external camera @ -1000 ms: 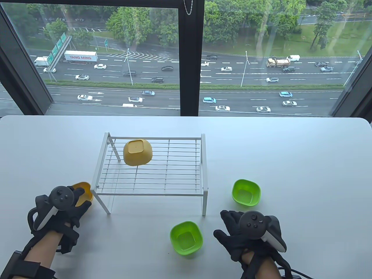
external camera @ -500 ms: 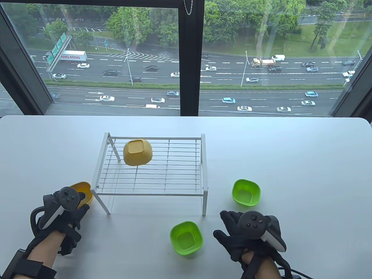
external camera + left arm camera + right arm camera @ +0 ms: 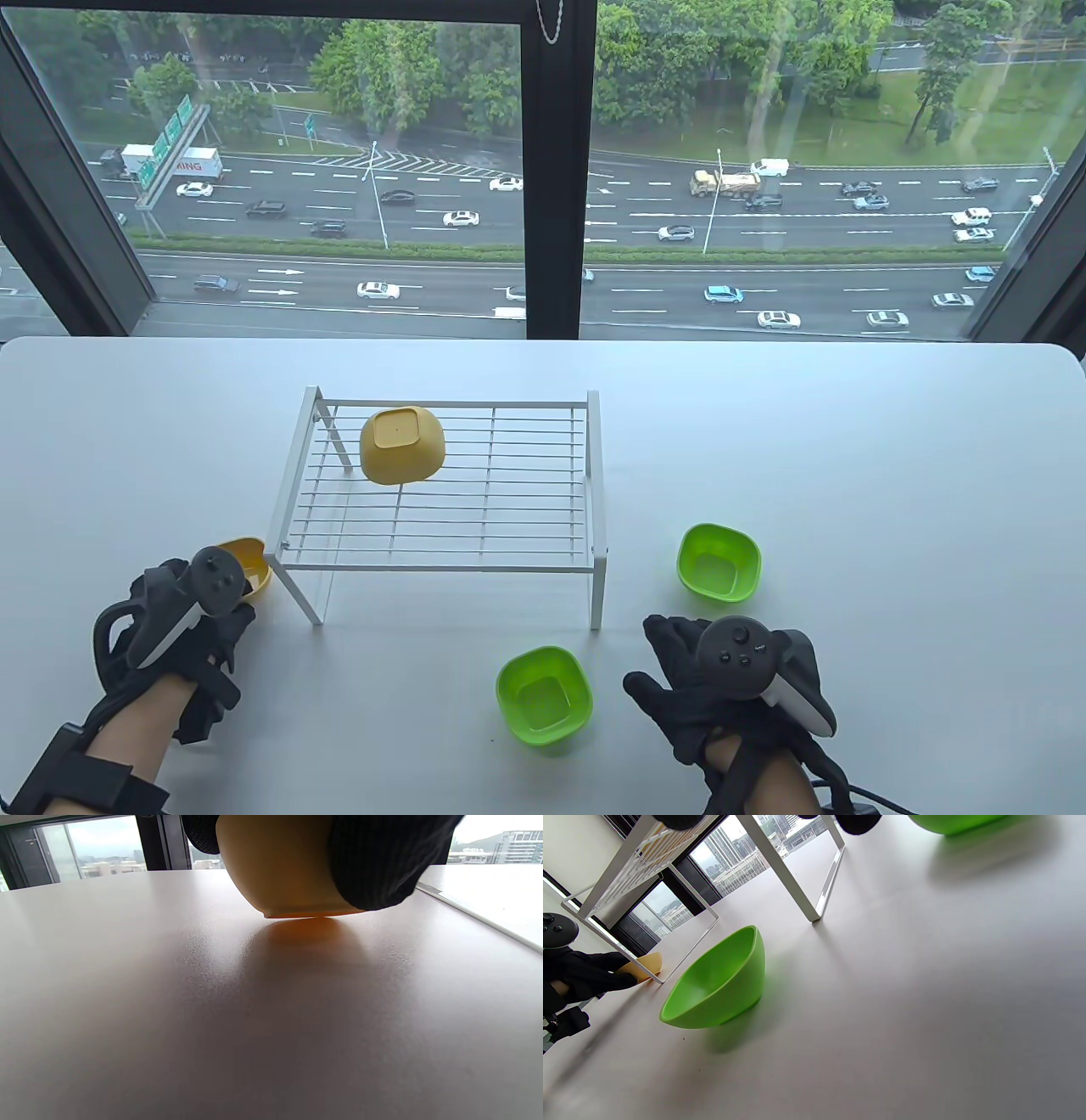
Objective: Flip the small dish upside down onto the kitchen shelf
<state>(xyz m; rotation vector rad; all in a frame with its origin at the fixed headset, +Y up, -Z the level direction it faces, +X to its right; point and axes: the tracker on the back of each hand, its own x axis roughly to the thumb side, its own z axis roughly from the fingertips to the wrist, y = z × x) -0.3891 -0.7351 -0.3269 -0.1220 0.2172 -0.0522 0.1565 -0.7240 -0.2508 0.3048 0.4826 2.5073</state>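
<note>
A white wire kitchen shelf (image 3: 441, 501) stands mid-table with one yellow dish (image 3: 402, 445) upside down on its back left. My left hand (image 3: 204, 607) grips a second yellow dish (image 3: 249, 567) by the shelf's front left leg; in the left wrist view the dish (image 3: 280, 866) sits between my gloved fingers (image 3: 373, 861), its foot at the table. It also shows in the right wrist view (image 3: 647, 966). My right hand (image 3: 679, 671) rests open on the table, holding nothing.
Two green dishes stand upright on the table: one (image 3: 543, 694) in front of the shelf, beside my right hand, also in the right wrist view (image 3: 721, 982), and one (image 3: 718, 562) right of the shelf. A window runs behind the table's far edge.
My left hand has shifted right and turned over the yellow dish, covering more of it. The right hand has not moved.
</note>
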